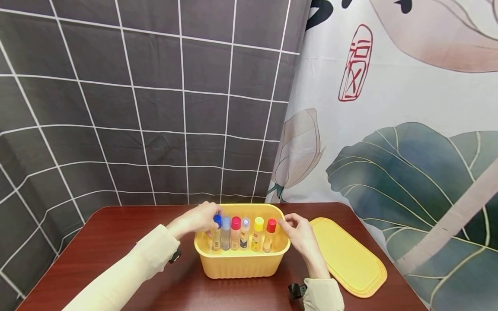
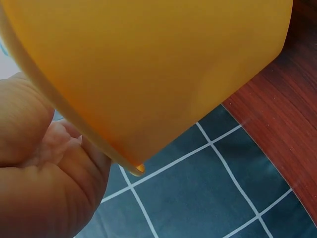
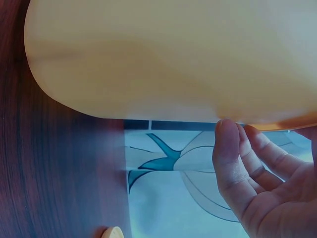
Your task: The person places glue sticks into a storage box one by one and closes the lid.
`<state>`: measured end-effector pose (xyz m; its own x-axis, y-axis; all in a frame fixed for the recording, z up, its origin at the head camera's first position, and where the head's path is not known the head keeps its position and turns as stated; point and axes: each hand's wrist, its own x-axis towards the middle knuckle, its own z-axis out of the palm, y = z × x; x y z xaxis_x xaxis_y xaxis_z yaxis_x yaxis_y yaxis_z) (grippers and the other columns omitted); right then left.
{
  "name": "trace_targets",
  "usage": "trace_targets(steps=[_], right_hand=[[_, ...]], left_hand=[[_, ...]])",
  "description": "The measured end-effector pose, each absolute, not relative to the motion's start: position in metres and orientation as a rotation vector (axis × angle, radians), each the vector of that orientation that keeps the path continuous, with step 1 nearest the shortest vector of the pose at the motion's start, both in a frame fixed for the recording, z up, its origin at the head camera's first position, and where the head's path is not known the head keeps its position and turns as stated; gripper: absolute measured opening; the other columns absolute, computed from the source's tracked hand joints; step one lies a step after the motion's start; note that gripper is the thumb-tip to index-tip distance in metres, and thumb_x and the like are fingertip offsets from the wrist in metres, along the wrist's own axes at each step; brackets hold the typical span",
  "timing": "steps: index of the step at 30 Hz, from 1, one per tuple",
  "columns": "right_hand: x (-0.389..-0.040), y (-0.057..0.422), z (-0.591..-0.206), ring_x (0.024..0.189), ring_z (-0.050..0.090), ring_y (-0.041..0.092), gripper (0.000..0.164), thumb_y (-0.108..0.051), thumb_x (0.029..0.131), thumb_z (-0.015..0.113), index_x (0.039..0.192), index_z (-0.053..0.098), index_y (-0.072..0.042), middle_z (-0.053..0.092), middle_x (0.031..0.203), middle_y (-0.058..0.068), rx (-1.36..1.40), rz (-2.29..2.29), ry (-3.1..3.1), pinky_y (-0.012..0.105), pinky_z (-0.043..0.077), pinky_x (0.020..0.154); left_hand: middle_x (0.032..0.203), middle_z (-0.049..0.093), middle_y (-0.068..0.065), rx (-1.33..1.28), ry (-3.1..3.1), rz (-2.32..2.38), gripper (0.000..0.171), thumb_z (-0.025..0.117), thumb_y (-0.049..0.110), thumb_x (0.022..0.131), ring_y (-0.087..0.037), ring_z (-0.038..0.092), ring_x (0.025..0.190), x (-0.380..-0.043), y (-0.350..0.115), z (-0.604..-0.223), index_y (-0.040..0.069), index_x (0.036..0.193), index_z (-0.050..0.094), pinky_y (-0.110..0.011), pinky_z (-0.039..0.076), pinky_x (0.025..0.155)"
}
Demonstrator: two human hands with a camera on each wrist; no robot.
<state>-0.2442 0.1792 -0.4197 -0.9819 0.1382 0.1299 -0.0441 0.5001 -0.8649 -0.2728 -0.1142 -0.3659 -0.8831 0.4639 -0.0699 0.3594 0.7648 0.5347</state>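
A yellow plastic box (image 1: pixel 241 265) stands on the table with a row of several slim clear bottles in it. From left to right their caps are blue, pale blue, pink-red, whitish, yellow and red. At the left end, my left hand (image 1: pixel 202 217) reaches over the rim and pinches the blue-capped bottle (image 1: pixel 216 237) near its cap. In the left wrist view the box wall hides those fingertips. My right hand (image 1: pixel 302 235) holds the box's right rim between bent fingers and thumb, beside the red-capped bottle (image 1: pixel 269 236).
A yellow lid (image 1: pixel 350 259) lies flat on the dark red table (image 1: pixel 171 285), right of the box. Behind the table hang a grey grid-patterned cloth (image 1: pixel 155 108) and a white curtain (image 1: pixel 323 77) printed with lotus leaves.
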Motion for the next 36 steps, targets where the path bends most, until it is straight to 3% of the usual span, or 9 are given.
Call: trace_targets(steps=[13, 21, 28, 36], right_hand=[[-0.244, 0.180, -0.419, 0.076, 0.056, 0.021, 0.023, -0.020, 0.091, 0.070, 0.103, 0.068, -0.001, 0.061, 0.083, 0.007, -0.074, 1.477, -2.559, 0.029, 0.051, 0.067], [-0.244, 0.179, -0.419, 0.076, 0.055, 0.022, 0.023, -0.020, 0.092, 0.070, 0.104, 0.067, -0.001, 0.060, 0.083, 0.008, -0.082, 1.480, -2.564, 0.029, 0.052, 0.067], [-0.244, 0.179, -0.419, 0.075, 0.056, 0.022, 0.023, -0.020, 0.092, 0.070, 0.104, 0.067, 0.000, 0.060, 0.082, 0.008, -0.077, 1.487, -2.562, 0.029, 0.052, 0.066], [-0.245, 0.179, -0.418, 0.074, 0.056, 0.021, 0.024, -0.020, 0.092, 0.070, 0.104, 0.067, 0.000, 0.062, 0.082, 0.010, -0.066, 1.500, -2.555, 0.028, 0.051, 0.065]], left_hand=[[0.081, 0.062, -0.005, 0.636, 2.769, 0.729, 0.022, 0.078, 0.002, 0.081, -0.016, 0.062, 0.066, -0.271, -0.113, -0.364, 0.005, 0.098, 0.065, -0.029, 0.056, 0.053], [0.082, 0.063, 0.000, 0.683, 2.833, 0.647, 0.026, 0.082, 0.012, 0.079, -0.017, 0.058, 0.072, -0.271, -0.112, -0.361, 0.008, 0.099, 0.066, -0.034, 0.056, 0.069], [0.091, 0.065, -0.004, 0.658, 2.825, 0.673, 0.031, 0.082, 0.014, 0.080, -0.017, 0.059, 0.078, -0.268, -0.115, -0.358, 0.009, 0.106, 0.065, -0.036, 0.056, 0.073], [0.111, 0.065, -0.010, 0.667, 2.808, 0.773, 0.040, 0.082, 0.019, 0.079, -0.028, 0.063, 0.102, -0.264, -0.122, -0.351, 0.009, 0.113, 0.063, -0.044, 0.053, 0.086]])
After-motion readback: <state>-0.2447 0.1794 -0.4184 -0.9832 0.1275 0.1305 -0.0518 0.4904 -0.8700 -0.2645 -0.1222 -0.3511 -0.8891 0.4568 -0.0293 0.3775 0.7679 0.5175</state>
